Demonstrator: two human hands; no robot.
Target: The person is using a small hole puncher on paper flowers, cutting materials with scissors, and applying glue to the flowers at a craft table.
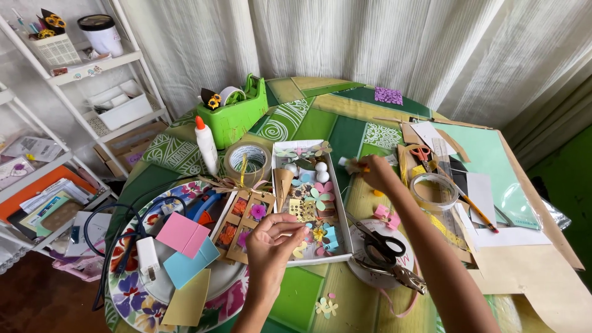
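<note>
Pale pleated curtains [345,37] hang behind a round green-clothed table [320,123], white shelves [92,68] at its left.

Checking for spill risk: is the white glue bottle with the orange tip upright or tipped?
Upright. The glue bottle stands on its base on the table, orange tip pointing up, beside the roll of tape and the green tape dispenser.

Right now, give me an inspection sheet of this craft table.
Surface: round table, green patterned cloth, crowded.
Job's things: white tray of paper flowers and cutouts.
Clutter: glue bottle, tape roll, green tape dispenser, scissors, coloured cards.
Grippers: left hand pinching over tray, contents unclear; right hand holding a small piece beside tray.
Cables: black cable with white plug.
Surroundings: white shelves, curtain.
</note>
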